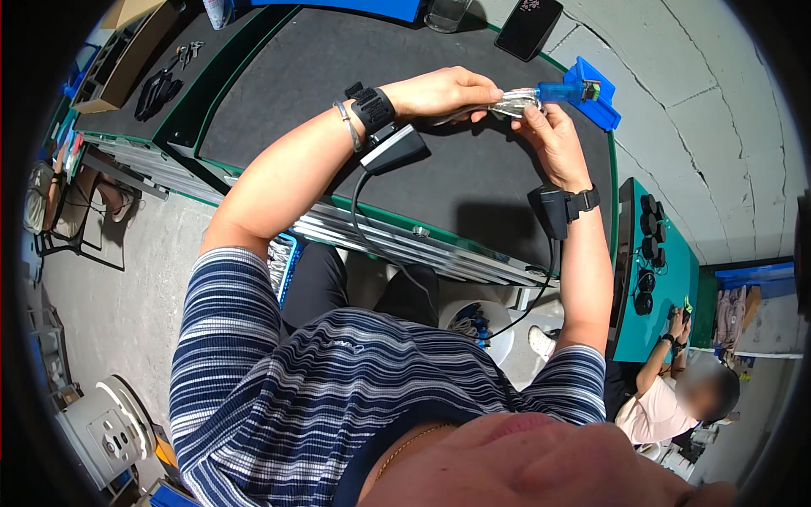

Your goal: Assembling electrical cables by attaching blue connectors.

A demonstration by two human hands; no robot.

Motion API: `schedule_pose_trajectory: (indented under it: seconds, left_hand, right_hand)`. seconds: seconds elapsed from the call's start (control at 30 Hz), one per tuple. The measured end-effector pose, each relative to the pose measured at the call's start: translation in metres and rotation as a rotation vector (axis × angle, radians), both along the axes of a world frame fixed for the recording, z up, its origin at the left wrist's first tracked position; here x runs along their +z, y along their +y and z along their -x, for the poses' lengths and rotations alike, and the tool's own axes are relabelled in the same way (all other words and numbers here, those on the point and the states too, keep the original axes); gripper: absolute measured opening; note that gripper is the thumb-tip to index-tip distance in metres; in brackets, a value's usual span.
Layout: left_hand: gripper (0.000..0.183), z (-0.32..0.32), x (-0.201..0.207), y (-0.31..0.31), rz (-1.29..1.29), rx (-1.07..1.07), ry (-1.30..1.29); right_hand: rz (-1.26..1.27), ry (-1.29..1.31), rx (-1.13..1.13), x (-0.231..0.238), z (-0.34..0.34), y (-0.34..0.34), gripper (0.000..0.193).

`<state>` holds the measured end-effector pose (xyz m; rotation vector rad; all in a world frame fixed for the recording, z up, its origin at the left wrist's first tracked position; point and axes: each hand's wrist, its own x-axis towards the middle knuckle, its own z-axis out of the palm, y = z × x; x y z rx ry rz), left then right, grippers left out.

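Note:
Over the far right part of the dark grey bench top, both hands meet at a bundled pale cable (512,105). My left hand (452,91) is closed, its fingertips pinching the bundle's left side. From the other side, the thumb and fingers of my right hand (549,135) grip the same bundle. A translucent blue connector housing (557,91) sticks out to the right above my right fingers, with a small green piece at its tip. Just behind it stands a small blue bin (601,108), partly covered by the connector. Each wrist wears a black strap with a wired box.
A black phone (529,27) and a clear glass (446,14) lie near the bench's far edge. Against the right side is a cracked white wall (676,101). Black cables (363,207) hang from my wrists. Below, a white bucket (498,325) holds blue items. A co-worker (667,406) sits at a green table.

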<state>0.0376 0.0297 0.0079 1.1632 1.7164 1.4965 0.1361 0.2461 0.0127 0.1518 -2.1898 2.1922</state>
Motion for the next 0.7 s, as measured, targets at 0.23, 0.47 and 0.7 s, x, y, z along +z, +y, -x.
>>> schedule_pose_trajectory:
  seconds: [0.23, 0.47, 0.7]
  left_hand:
    - [0.022, -0.0047, 0.002, -0.0009, 0.058, -0.137, 0.111]
    - [0.019, -0.0086, 0.0007, 0.0017, -0.086, -0.308, -0.033]
    - [0.022, -0.0101, 0.0007, 0.0025, -0.029, -0.245, -0.068]
  right_hand:
    - [0.02, 0.052, -0.025, -0.002, 0.0024, 0.0035, 0.037]
    - [0.151, 0.106, 0.077, 0.0, 0.0011, 0.0042, 0.041]
    - [0.281, 0.131, 0.098, -0.0041, 0.0063, 0.0075, 0.032]
